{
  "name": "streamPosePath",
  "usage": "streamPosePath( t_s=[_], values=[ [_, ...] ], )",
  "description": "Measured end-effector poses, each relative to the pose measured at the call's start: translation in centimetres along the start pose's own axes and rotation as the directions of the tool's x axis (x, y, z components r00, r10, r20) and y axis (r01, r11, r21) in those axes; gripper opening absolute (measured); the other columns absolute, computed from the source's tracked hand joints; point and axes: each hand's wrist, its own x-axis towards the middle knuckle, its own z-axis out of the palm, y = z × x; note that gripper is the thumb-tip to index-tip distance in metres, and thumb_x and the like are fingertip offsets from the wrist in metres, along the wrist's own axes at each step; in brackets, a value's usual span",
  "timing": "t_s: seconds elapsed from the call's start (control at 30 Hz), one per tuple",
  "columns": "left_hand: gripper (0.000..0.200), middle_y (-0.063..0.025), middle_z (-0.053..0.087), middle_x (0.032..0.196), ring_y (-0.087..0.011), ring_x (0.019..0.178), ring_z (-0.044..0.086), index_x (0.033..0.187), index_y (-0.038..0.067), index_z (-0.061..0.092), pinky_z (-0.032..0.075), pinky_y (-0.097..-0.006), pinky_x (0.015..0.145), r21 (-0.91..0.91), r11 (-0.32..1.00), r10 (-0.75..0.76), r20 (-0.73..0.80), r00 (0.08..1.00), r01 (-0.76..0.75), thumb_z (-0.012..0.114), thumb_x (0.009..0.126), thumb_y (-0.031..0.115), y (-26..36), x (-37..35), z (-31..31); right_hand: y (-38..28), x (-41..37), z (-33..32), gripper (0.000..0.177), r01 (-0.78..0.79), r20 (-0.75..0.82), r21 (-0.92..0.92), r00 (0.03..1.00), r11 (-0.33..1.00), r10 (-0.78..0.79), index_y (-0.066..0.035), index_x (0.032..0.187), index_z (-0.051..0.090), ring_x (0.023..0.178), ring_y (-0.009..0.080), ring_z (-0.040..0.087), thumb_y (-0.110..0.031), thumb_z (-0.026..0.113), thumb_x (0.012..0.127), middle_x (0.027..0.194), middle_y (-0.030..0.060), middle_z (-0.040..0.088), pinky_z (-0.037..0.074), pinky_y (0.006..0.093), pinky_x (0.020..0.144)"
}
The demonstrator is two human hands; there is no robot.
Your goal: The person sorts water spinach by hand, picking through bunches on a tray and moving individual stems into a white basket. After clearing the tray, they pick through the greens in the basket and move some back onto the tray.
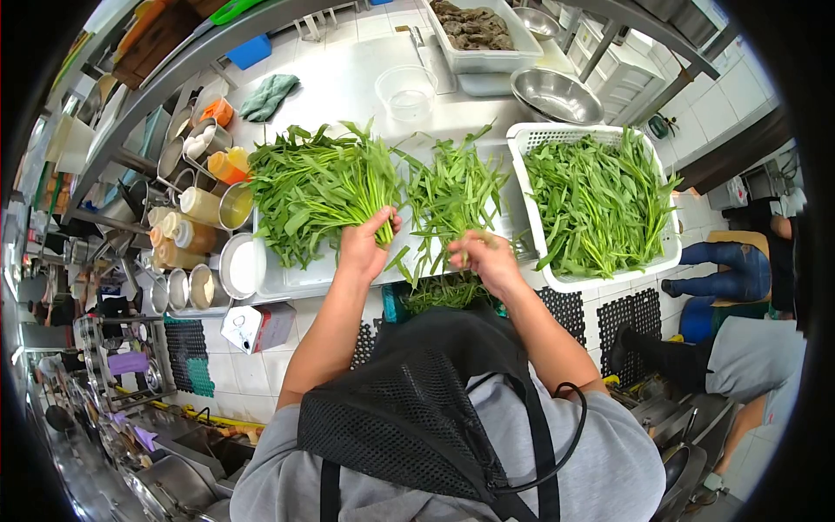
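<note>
We close our left hand tight around the stalk ends of a big bunch of long-leaved green stems, which fans out over the white worktop in front of us. Our right hand, just beside it, curls its fingers around a thinner bunch of the same greens. To the right stands a white perforated plastic basket filled with more leaves

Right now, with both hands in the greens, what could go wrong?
The stems could slip from the right hand and drop past the counter edge. The bunch in the left hand is big, so part of it might slide off the tray toward the bottles.
</note>
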Motion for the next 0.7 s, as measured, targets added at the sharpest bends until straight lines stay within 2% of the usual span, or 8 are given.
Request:
streamPosePath(
  t_s=[0.07, 0.13, 0.23, 0.4, 0.47, 0.53, 0.6, 0.7],
  values=[
    [0.016, -0.0081, 0.064, 0.088, -0.0187, 0.076, 0.061, 0.098, -0.001, 0.061, 0.051, -0.0311, 0.071, 0.267, 0.949, 0.166, 0.040, 0.985, -0.171, 0.065, 0.086, 0.008, -1.3, -0.6, 0.4, -0.3, 0.5, 0.0, 0.015, 0.164, -0.303, 0.359, 0.952, 0.919, -0.051, 0.003, 0.102, 0.051, 0.077, 0.0182, 0.065, -0.005, 0.055, 0.091, 0.098, 0.0173, 0.067, 0.051, 0.0274, 0.070],
    [0.017, -0.0079, 0.065, 0.088, -0.0185, 0.075, 0.061, 0.099, -0.002, 0.061, 0.050, -0.0320, 0.071, 0.312, 0.940, 0.143, 0.008, 0.990, -0.139, 0.066, 0.086, 0.009, -3.4, -1.5, 1.1, -0.5, 1.2, 0.9, 0.016, 0.209, -0.339, 0.339, 0.937, 0.917, -0.089, 0.002, 0.101, 0.052, 0.079, 0.0179, 0.066, -0.009, 0.058, 0.091, 0.095, 0.0151, 0.068, 0.051, 0.0267, 0.072],
    [0.018, -0.0070, 0.064, 0.092, -0.0164, 0.078, 0.060, 0.103, 0.000, 0.062, 0.048, -0.0301, 0.072, 0.531, 0.837, 0.108, 0.079, 0.991, -0.134, 0.064, 0.088, 0.009, -6.6, -1.3, 0.8, -0.4, 1.7, 3.5, 0.015, 0.313, -0.327, -0.049, 0.892, 0.949, -0.311, 0.003, 0.096, 0.056, 0.075, 0.0115, 0.063, -0.007, 0.063, 0.088, 0.084, 0.0107, 0.068, 0.049, 0.0252, 0.068],
    [0.018, -0.0053, 0.063, 0.094, -0.0145, 0.083, 0.059, 0.103, -0.001, 0.061, 0.048, -0.0286, 0.071, 0.307, 0.946, 0.108, 0.014, 0.994, -0.107, 0.064, 0.088, 0.010, -7.3, -1.8, 0.1, 1.6, 2.1, 4.3, 0.008, 0.337, -0.196, -0.249, 0.901, 0.908, -0.388, 0.000, 0.092, 0.067, 0.074, 0.0078, 0.058, -0.003, 0.062, 0.087, 0.085, 0.0032, 0.066, 0.048, 0.0232, 0.071],
    [0.021, -0.0061, 0.063, 0.094, -0.0143, 0.084, 0.059, 0.105, -0.002, 0.060, 0.048, -0.0282, 0.071, 0.338, 0.933, 0.100, 0.089, 0.991, -0.124, 0.065, 0.087, 0.007, -7.1, -1.6, -0.6, 2.0, 2.2, 4.1, 0.006, 0.537, 0.048, -0.654, 0.733, 0.533, -0.678, 0.001, 0.087, 0.065, 0.080, 0.0104, 0.059, -0.002, 0.060, 0.086, 0.090, 0.0046, 0.065, 0.048, 0.0251, 0.072],
    [0.019, -0.0077, 0.063, 0.092, -0.0163, 0.081, 0.061, 0.101, -0.002, 0.060, 0.049, -0.0290, 0.072, 0.299, 0.950, 0.085, 0.037, 0.996, -0.092, 0.067, 0.085, 0.005, -5.6, -2.1, 0.5, 1.0, 1.8, 3.7, 0.010, 0.547, 0.101, -0.556, 0.792, 0.626, -0.602, 0.001, 0.092, 0.066, 0.086, 0.0109, 0.058, -0.002, 0.058, 0.086, 0.096, 0.0057, 0.065, 0.047, 0.0248, 0.076],
    [0.017, -0.0092, 0.064, 0.088, -0.0188, 0.077, 0.063, 0.098, -0.002, 0.061, 0.050, -0.0298, 0.072, 0.190, 0.981, 0.018, 0.037, 0.999, -0.025, 0.067, 0.083, 0.004, -4.1, -1.9, 1.0, 0.5, 2.0, 2.5, 0.014, 0.411, -0.037, -0.148, 0.907, 0.900, -0.420, 0.001, 0.097, 0.066, 0.084, 0.0111, 0.058, -0.003, 0.057, 0.087, 0.093, 0.0054, 0.065, 0.047, 0.0249, 0.075],
    [0.017, -0.0119, 0.064, 0.085, -0.0216, 0.073, 0.063, 0.095, -0.002, 0.061, 0.052, -0.0308, 0.069, 0.097, 0.994, 0.046, 0.035, 0.998, -0.049, 0.067, 0.082, 0.006, -2.0, -1.2, -0.7, 2.5, 3.5, -1.8, 0.015, 0.325, -0.158, -0.665, 0.819, 0.673, -0.551, -0.001, 0.095, 0.066, 0.082, 0.0212, 0.059, -0.009, 0.062, 0.082, 0.086, 0.0092, 0.064, 0.048, 0.0329, 0.075]
  ],
)
